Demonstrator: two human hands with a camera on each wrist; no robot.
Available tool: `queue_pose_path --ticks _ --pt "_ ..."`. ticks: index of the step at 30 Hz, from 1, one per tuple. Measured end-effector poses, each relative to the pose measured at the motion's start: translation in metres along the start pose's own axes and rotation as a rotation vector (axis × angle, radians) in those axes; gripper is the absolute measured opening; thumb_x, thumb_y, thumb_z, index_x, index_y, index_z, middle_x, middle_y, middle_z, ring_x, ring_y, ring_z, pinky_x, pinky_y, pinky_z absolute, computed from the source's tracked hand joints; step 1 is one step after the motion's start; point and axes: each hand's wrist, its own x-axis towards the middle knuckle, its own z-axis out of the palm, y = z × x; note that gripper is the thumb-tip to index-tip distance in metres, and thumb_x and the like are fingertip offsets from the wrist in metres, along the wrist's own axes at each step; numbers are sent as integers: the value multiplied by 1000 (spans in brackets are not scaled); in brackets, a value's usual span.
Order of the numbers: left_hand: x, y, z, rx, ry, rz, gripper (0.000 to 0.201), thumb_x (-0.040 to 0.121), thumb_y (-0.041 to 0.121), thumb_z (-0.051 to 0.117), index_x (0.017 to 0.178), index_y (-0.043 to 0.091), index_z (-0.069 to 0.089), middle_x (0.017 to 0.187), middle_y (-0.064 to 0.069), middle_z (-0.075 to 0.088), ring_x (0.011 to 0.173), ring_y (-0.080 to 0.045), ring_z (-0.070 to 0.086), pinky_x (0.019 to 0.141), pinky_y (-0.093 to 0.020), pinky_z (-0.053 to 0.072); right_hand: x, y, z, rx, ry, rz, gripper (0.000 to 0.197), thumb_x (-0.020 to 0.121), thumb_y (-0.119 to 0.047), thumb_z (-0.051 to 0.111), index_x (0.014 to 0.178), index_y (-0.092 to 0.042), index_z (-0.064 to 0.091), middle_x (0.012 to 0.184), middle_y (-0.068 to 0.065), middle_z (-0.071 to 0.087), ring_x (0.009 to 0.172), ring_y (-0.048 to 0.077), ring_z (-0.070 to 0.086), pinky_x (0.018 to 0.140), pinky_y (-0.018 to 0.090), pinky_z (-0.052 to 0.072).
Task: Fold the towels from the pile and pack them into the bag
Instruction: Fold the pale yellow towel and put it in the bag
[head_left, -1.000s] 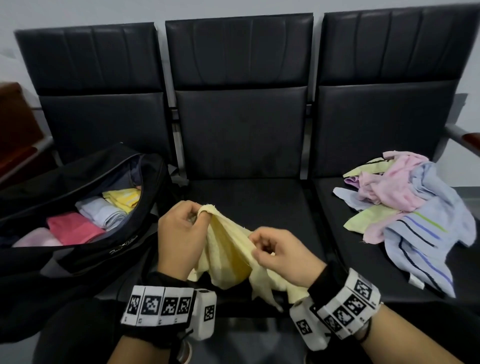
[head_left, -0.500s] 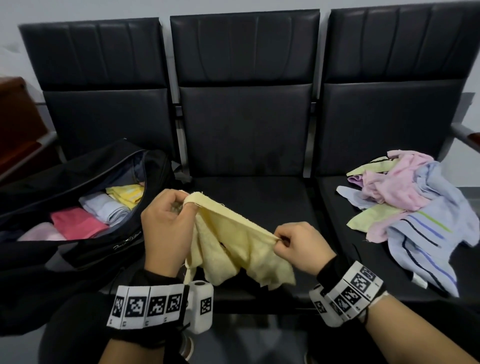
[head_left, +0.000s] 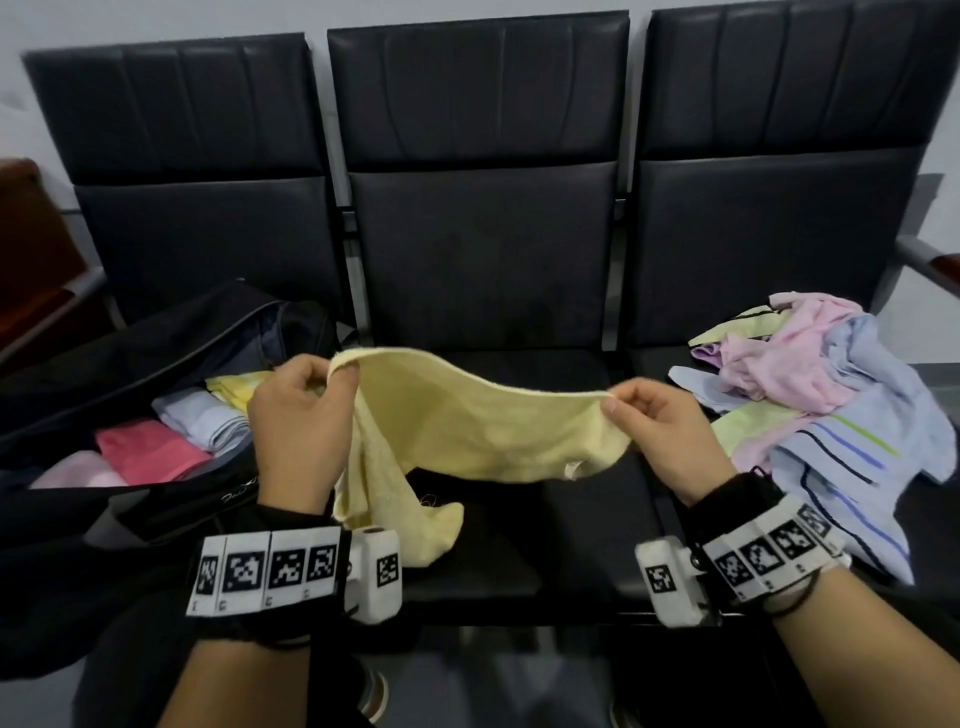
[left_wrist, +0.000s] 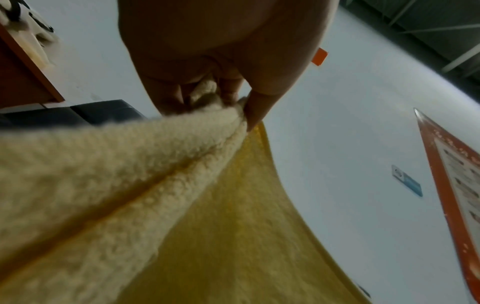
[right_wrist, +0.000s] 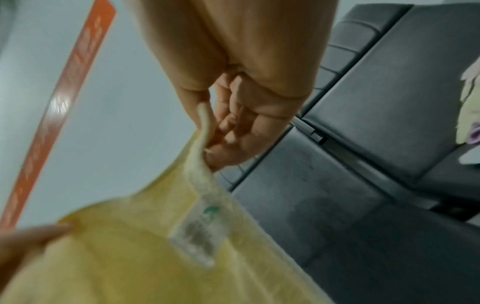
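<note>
The yellow towel (head_left: 483, 431) is nubby, matt terry cloth; the seats (head_left: 483, 260) are smooth, faintly glossy leatherette.

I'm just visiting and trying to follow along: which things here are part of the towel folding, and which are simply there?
Part of the job:
- yellow towel, stretched between the left hand and right hand
- pile of unfolded towels on the right seat
- black bag with folded towels inside

Just there:
- row of black chairs
- wall sign

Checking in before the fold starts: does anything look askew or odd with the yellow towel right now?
Slightly. The yellow towel is pinched along its top edge by the left hand and right hand, but hangs unevenly: the left side is bunched and droops onto the middle seat. Nothing looks damaged or spilled.
</note>
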Motion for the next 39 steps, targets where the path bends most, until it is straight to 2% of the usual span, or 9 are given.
queue_pose_path --ticks 4,9,15,18,21,24,28,33,39 --pt "12 15 10 10 10 59 33 85 40 61 60 20 55 55 19 56 52 1 48 48 -11 34 3 -32 -6 327 -17 -18 17 90 -19 64 106 -20 68 77 28 54 66 28 53 60 36 45" --pt "12 -1 23 173 -239 -40 34 88 46 68 66 20 63 62 9 64 63 -7 58 63 -30 44 4 -42 -7 642 -4 113 25 99 -6 51 89 -14 73 75 2 66 59 12 62 46 25 50" --pt "-10 -8 24 108 -386 -120 16 93 21 61 81 27 70 76 5 67 62 -1 59 54 -21 44 -5 -39 5 797 -91 248 29 97 5 44 100 -2 72 88 17 72 76 24 73 64 31 60" --pt "-16 6 22 31 -462 -80 31 91 3 50 93 28 70 86 4 68 67 -7 62 64 -23 51 -10 -50 16 652 -283 110 33 89 10 53 111 -5 72 98 18 72 89 28 72 76 33 59" --pt "-23 20 24 -19 -569 -13 34 93 1 51 111 27 65 100 6 68 85 -18 66 79 -35 55 -13 -62 34 346 -285 -23 29 83 7 60 98 -12 76 81 16 71 68 23 70 64 28 57" --pt "-31 24 30 -45 -634 17 31 93 6 57 115 28 58 91 0 72 79 -19 68 73 -35 56 -16 -69 50 91 -285 -117 27 85 2 62 83 -21 76 70 8 70 57 12 64 54 24 51" --pt "-39 15 35 -63 -627 -12 20 91 11 66 100 27 61 80 6 73 63 -2 64 59 -22 46 -20 -70 64 -140 -286 -252 14 83 -15 72 81 -29 75 81 -7 65 73 8 61 67 17 47" --pt "-42 9 34 -81 -632 6 17 92 16 69 90 33 71 80 13 68 66 0 61 63 -22 46 -19 -68 75 -187 -307 -286 10 86 -16 71 82 -25 71 91 -9 66 84 10 63 75 25 51" --pt "-46 12 31 -192 -560 -20 19 88 12 74 92 31 73 76 12 70 61 -1 61 57 -20 46 -19 -65 83 -226 -296 -292 10 90 -26 69 85 -35 70 76 -19 68 75 2 65 65 10 44"
